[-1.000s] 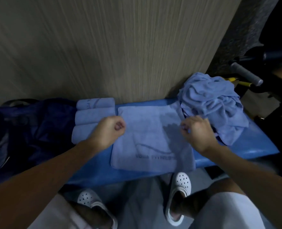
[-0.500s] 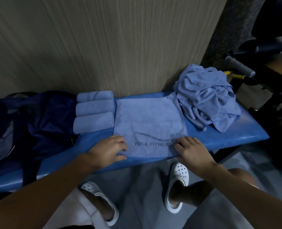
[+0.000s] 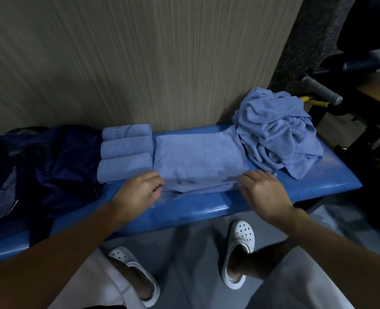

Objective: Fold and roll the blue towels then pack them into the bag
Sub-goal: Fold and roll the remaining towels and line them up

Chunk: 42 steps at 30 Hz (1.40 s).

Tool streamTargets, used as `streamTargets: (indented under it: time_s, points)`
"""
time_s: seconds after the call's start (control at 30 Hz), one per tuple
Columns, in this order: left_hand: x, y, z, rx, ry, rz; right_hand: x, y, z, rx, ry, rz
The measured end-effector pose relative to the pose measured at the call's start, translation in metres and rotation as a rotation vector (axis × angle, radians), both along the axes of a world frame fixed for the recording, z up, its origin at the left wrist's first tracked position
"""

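A folded blue towel lies flat on the blue bench. Its near edge is turned up and over into a short first roll. My left hand pinches that rolled edge at its left end. At the right end, my right hand grips the same edge with curled fingers. Three rolled blue towels lie side by side just left of the flat one. A heap of loose blue towels sits at the bench's right end. The dark blue bag slumps on the bench at the left.
A wood-grain wall panel rises right behind the bench. Dark gym equipment with a grey padded handle stands at the right. My feet in white clogs are on the floor below the bench's front edge.
Both hands dropped from the towel's far part to its near edge, then lifted and turned that edge over. The printed logo is now hidden under the fold.
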<state>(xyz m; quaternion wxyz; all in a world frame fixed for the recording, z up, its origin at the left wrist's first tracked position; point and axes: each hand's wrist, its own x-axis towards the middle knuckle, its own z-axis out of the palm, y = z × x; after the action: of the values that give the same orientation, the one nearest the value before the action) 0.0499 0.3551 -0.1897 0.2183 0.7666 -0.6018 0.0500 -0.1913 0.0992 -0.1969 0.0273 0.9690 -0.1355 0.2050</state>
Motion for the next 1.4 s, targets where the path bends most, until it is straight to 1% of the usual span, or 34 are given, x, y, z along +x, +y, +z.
streamTargets:
  time_s: [0.07, 0.2, 0.23, 0.37, 0.4, 0.47, 0.53, 0.57, 0.63, 0.8, 0.87, 0.93, 0.97, 1.0, 1.07, 1.17, 1.27, 1.4]
  points:
    - [0.000, -0.001, 0.004, -0.038, -0.001, 0.003, -0.001, -0.004, 0.006, -0.001, -0.032, 0.010]
    - [-0.003, 0.002, -0.002, -0.029, 0.002, -0.028, -0.003, -0.008, -0.001, -0.038, 0.069, 0.093]
    - [-0.002, 0.001, -0.002, -0.030, 0.017, -0.017, -0.002, -0.010, 0.000, -0.040, 0.066, 0.094]
    - [0.001, -0.002, 0.002, -0.098, 0.014, 0.068, 0.007, -0.015, 0.019, -0.118, -0.123, 0.018]
    - [0.002, -0.001, 0.001, -0.112, 0.001, 0.069, 0.005, -0.015, 0.021, -0.147, -0.141, 0.029]
    - [0.000, 0.004, -0.009, -0.071, -0.035, 0.009, -0.003, -0.012, 0.012, -0.180, -0.059, 0.126]
    - [-0.004, 0.011, -0.023, 0.014, -0.064, -0.085, -0.017, -0.007, -0.010, -0.175, 0.098, 0.203]
    - [-0.004, 0.015, -0.029, 0.046, -0.065, -0.110, -0.023, -0.005, -0.019, -0.167, 0.157, 0.206]
    - [-0.003, 0.019, -0.035, 0.075, -0.059, -0.109, -0.028, -0.005, -0.027, -0.150, 0.205, 0.179]
    - [-0.003, 0.023, -0.033, 0.051, -0.101, -0.072, -0.028, -0.007, -0.025, -0.124, 0.180, 0.178]
    - [-0.006, 0.022, -0.028, 0.002, -0.102, -0.018, -0.029, -0.005, -0.023, -0.118, 0.106, 0.176]
    - [-0.008, 0.020, -0.025, -0.048, -0.098, 0.031, -0.029, -0.003, -0.016, -0.111, 0.003, 0.122]
    - [-0.008, 0.019, -0.026, -0.063, -0.098, 0.047, -0.027, -0.003, -0.014, -0.122, -0.016, 0.096]
    - [-0.008, 0.018, -0.027, -0.058, -0.096, 0.049, -0.026, -0.002, -0.013, -0.149, 0.001, 0.092]
    - [-0.007, 0.020, -0.034, -0.001, -0.089, -0.013, -0.026, -0.003, -0.019, -0.204, 0.091, 0.148]
    - [-0.004, 0.025, -0.040, 0.064, -0.104, -0.090, -0.030, -0.004, -0.030, -0.217, 0.181, 0.197]
    - [-0.001, 0.024, -0.037, 0.068, -0.137, -0.091, -0.031, -0.005, -0.029, -0.211, 0.203, 0.206]
    - [-0.002, 0.023, -0.035, 0.076, -0.150, -0.077, -0.032, -0.003, -0.026, -0.170, 0.171, 0.189]
